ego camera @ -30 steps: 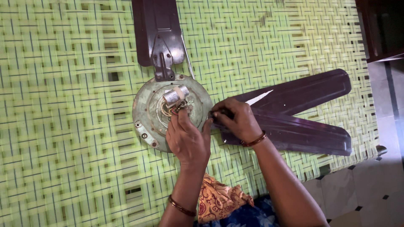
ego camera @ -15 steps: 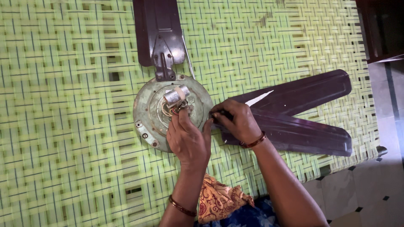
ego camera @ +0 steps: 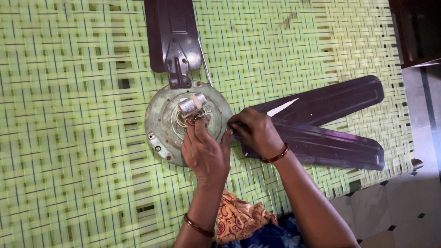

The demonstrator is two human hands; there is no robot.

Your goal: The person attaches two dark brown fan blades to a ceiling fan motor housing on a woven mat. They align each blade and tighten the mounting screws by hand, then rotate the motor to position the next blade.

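Observation:
A round, worn metal ceiling fan motor [ego camera: 164,120] lies on a green woven cot [ego camera: 69,115]. A small silver capacitor [ego camera: 190,104] and coloured wires sit at its centre. My left hand [ego camera: 205,154] rests on the motor's lower right, fingers by the wires. My right hand [ego camera: 255,132] grips the root of a dark maroon fan blade [ego camera: 330,148] at the motor's right rim. A second loose blade [ego camera: 330,98] lies crossed under it. A third blade [ego camera: 172,32] is bolted on at the top.
A thin metal rod [ego camera: 205,62] lies beside the top blade. The cot's right edge meets a tiled floor [ego camera: 395,206]. Dark furniture [ego camera: 418,30] stands at the top right. Patterned cloth [ego camera: 239,220] shows at the bottom.
My right hand's fingers have curled slightly tighter at the blade root. Nothing else has shifted noticeably.

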